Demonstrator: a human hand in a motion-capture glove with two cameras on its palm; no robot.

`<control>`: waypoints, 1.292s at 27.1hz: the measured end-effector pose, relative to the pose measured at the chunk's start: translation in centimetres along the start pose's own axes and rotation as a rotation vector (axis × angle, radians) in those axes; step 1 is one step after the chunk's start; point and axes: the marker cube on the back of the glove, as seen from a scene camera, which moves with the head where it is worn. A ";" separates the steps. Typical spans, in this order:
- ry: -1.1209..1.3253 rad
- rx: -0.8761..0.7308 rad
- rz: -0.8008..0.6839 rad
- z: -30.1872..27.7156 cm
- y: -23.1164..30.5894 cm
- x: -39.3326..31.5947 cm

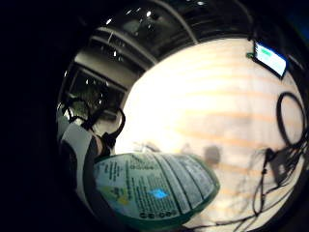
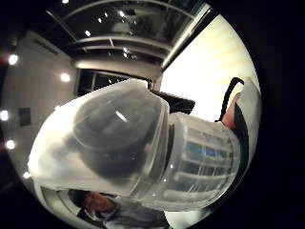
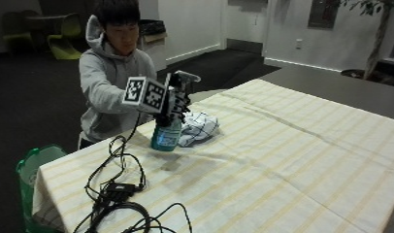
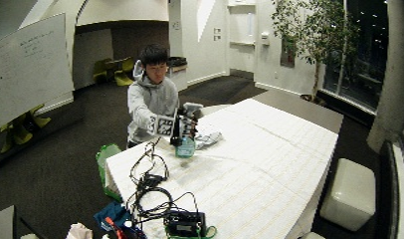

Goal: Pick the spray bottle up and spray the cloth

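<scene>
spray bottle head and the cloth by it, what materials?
Spray bottle head: looks like translucent, frosted plastic; the dark inner part shows through it in the thumb side palm view. Cloth: soft white fabric with dark lines, crumpled in folds on the table.

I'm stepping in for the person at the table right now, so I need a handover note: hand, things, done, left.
Right hand: gripping the spray bottle round its neck, nozzle head above the fingers.
Bottle: lifted off or barely on the striped tablecloth; I cannot tell which.
Cloth: crumpled on the table just beside the bottle, on its far side.
Done: bottle grasped.
Left: aim the nozzle at the cloth and spray; no spray is visible yet.
</scene>
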 end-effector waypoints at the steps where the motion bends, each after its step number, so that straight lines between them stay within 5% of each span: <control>1: 0.057 -0.061 -0.023 0.1 0.0 -1.2; 8: 0.571 -0.457 -0.112 3.3 2.2 -8.8; 13: 0.784 -0.586 -0.096 6.1 3.5 -9.5; 22: 0.954 -0.673 -0.057 11.6 6.7 -4.9; 35: 0.975 -0.615 -0.074 9.0 6.1 -8.5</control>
